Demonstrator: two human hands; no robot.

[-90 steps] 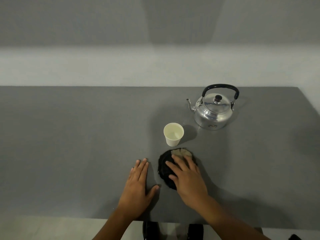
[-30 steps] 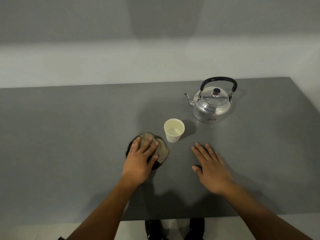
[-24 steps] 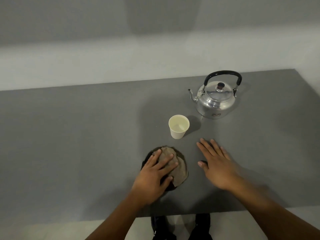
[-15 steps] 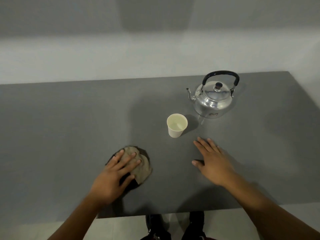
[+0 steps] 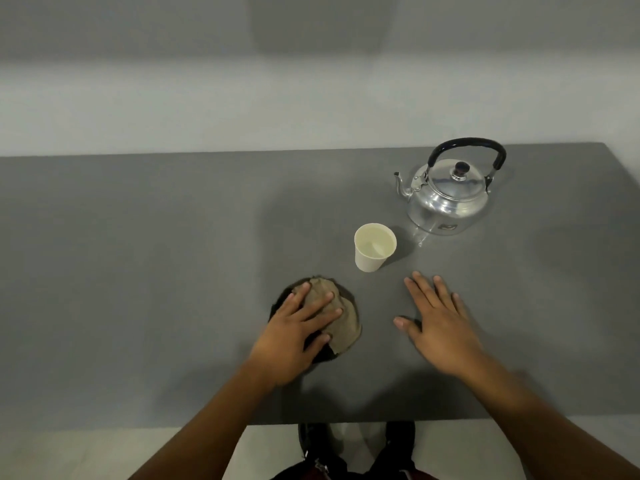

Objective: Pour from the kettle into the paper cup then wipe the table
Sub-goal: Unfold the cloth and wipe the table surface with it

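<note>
Shifted right since half-second-earlier frame: cloth [image 5: 337,315] under flat-splayed left hand [image 5: 294,336] | right hand [image 5: 438,327] flat, empty | risk: sweep toppling filled paper cup [image 5: 374,245]

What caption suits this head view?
Left hand presses cloth on grey table; right hand flat beside paper cup and kettle.

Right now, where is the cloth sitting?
The cloth lies flat under the left hand, near the table's front edge, just ahead-left of the paper cup.
</note>
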